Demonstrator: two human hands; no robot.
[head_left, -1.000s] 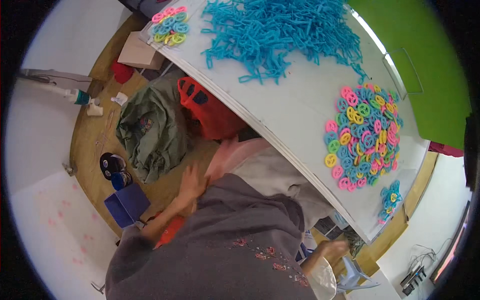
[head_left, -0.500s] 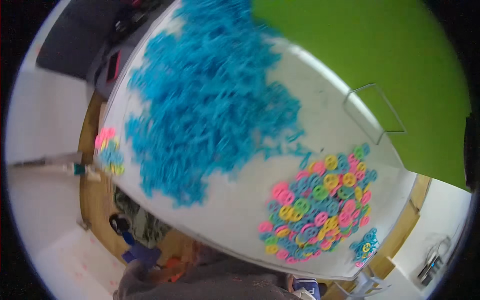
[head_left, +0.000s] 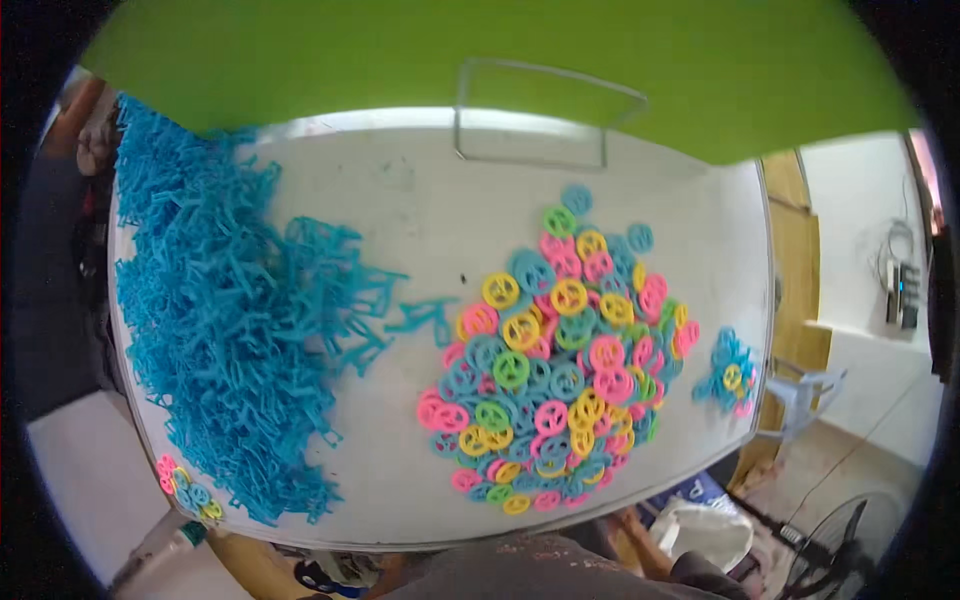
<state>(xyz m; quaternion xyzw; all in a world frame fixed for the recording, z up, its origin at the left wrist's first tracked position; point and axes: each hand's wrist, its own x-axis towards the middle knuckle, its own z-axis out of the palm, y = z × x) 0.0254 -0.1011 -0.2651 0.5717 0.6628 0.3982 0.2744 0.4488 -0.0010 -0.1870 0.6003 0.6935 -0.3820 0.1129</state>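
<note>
My right hand (head_left: pixel 628 524) is low at the table's near edge, its fingers hidden by the edge. Only a sliver of my left forearm (head_left: pixel 388 576) shows at the lower rim; that hand is hidden below the table edge. Nothing held can be seen in either. On the white table (head_left: pixel 390 450), nearest my right hand, lies a heap of small plastic spoked rings (head_left: pixel 567 380) in pink, yellow, green and blue. To its left spreads a large pile of blue plastic frame-like pieces (head_left: pixel 230 330), with a few strays reaching toward the rings.
A small cluster of blue pieces with rings (head_left: pixel 730 375) lies by the right edge, and a few rings (head_left: pixel 185 487) at the near left corner. A green panel (head_left: pixel 400 60) with a wire frame (head_left: pixel 530 160) borders the far side. A fan (head_left: pixel 840 545) stands lower right.
My view has swung to the right and levelled, so the blue pile now sits at left and the ring heap nearer the middle. The piles look unchanged. My right hand now shows more clearly.
</note>
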